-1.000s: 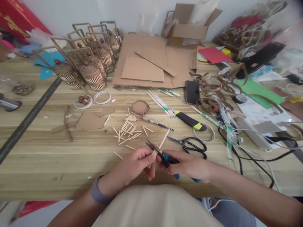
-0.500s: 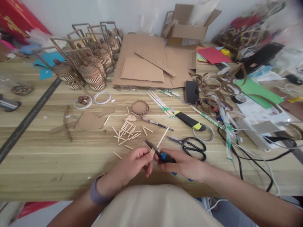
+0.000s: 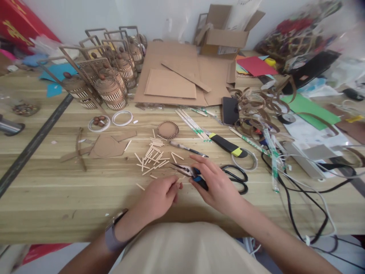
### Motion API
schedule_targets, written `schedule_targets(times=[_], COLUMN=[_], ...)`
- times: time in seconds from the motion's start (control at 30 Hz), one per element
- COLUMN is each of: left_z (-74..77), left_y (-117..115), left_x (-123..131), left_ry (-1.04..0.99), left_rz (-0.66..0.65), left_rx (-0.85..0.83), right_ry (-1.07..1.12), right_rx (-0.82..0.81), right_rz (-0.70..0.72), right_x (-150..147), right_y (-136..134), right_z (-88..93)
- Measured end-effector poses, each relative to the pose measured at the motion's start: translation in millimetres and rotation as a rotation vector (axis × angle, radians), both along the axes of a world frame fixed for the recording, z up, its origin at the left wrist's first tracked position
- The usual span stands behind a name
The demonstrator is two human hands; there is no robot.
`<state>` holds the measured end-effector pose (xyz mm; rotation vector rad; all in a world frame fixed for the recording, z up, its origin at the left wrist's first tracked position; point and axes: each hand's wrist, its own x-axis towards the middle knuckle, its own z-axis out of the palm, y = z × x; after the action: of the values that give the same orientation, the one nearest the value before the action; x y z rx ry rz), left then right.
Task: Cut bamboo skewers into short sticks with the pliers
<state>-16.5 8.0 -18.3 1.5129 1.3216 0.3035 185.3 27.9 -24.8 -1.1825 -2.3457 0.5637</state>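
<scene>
My right hand (image 3: 221, 184) grips needle-nose pliers (image 3: 186, 170) with blue and black handles; their jaws point left and stand slightly apart. Close beside them, my left hand (image 3: 159, 196) has its fingers curled and pinched, hiding whatever they hold. Short pale wooden sticks (image 3: 156, 156) lie scattered just beyond both hands. Black-handled scissors (image 3: 241, 187) rest partly behind my right hand. A pen (image 3: 188, 148) and a small round cardboard base with a ridged rim (image 3: 168, 130) lie farther back.
Several lidded stick-sided baskets (image 3: 110, 91) with tall handles stand at the back left. Cardboard sheets (image 3: 171, 83) and an open box (image 3: 226, 39) lie behind. A utility knife (image 3: 226, 144), tape roll (image 3: 251, 161), brown strips (image 3: 256, 101) and cables (image 3: 288, 201) occupy the right.
The long stick that stood up from my left hand at the pliers no longer shows. My right hand has lifted and turned, its fingers spread more over the pliers, covering the scissors' blades.
</scene>
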Motion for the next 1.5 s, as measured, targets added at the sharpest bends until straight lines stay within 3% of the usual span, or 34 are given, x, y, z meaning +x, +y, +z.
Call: schedule_targets(times=[0.27,0.43,0.73,1.13,1.23,1.33,1.4,1.5], left_z=[-8.9,-7.4,-9.5,-12.2,-8.0,-4.9,-5.8,-10.3], left_y=[-3.7,-0.6,0.9,0.8,3.9,7.2,9.0,11.2], left_x=[6.0,8.4,7.2,9.2,-3.7,-18.9,-23.7,-20.9], left_ry=[0.312,0.328,0.327,0.543,0.340,-0.056,-0.249,-0.434], left_rz=[-0.029,-0.035,0.078,-0.081,-0.122,-0.182,-0.120,0.053], left_rx=[0.274,0.211,0.203,0.251,0.201,-0.019,-0.154,-0.282], right_ry=[-0.193,-0.216,-0.359,-0.387,-0.229,0.018,0.130,0.213], right_rx=[0.014,0.054,0.007,-0.007,-0.186,-0.461,-0.566,-0.601], right_rz=[-0.163,-0.200,-0.259,-0.303,-0.213,-0.034,0.035,0.056], right_x=[-18.6,-23.5,-36.8,-43.0,-31.0,-14.3,-7.1,-6.6], right_y=[2.0,0.2,-0.4,3.0,11.9,20.1,22.1,18.4], right_z=[-23.8,-24.4,-23.9,-21.9,-15.4,-6.6,0.0,8.8])
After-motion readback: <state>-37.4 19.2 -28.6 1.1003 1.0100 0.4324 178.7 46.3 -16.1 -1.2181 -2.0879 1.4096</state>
